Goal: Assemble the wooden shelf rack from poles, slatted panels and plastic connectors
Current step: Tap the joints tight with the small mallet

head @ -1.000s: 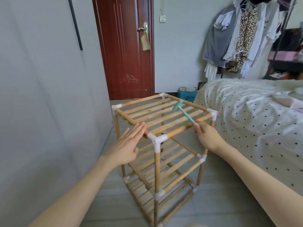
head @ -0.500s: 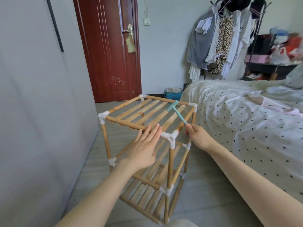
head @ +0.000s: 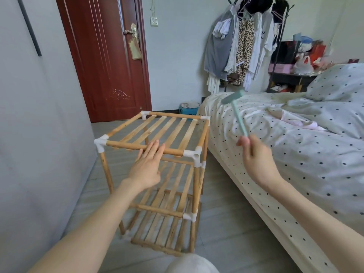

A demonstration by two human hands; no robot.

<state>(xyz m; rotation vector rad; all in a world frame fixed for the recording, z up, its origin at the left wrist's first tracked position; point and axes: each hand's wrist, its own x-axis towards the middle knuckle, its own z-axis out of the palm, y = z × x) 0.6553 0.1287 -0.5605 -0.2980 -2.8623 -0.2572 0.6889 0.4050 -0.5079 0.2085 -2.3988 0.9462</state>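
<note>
Against the wall on the left, the wooden shelf rack [head: 157, 170] stands upright on the floor [head: 226, 223], three slatted tiers joined by poles and white plastic connectors [head: 194, 154], with the bed [head: 295, 154] just beside its right side. The left hand [head: 146, 167] lies flat, fingers [head: 155, 148] together and stretched out, its tips on the near top pole [head: 141, 147]; it grips nothing. To judge by its thin poles and push-fit corners, the rack should be light and fairly stiff, yet liable to rack sideways or pull apart at a joint. The better hold is on a pole close to a connector, not on the thin slats, and blows belong on the connectors.

Further right, the right hand [head: 256, 160] is closed around the bottom of the handle of a small teal mallet [head: 237, 113], raised above the bed edge. The mallet is smeared by motion, so exactly how its head is turned is hard to tell.

Half a second ago the mallet lay low over the rack's top panel, near the far right corner; now it is lifted well clear and off to the right of the frame. The left hand has stayed on the top near rail, and the view has swung so the rack sits further left.
</note>
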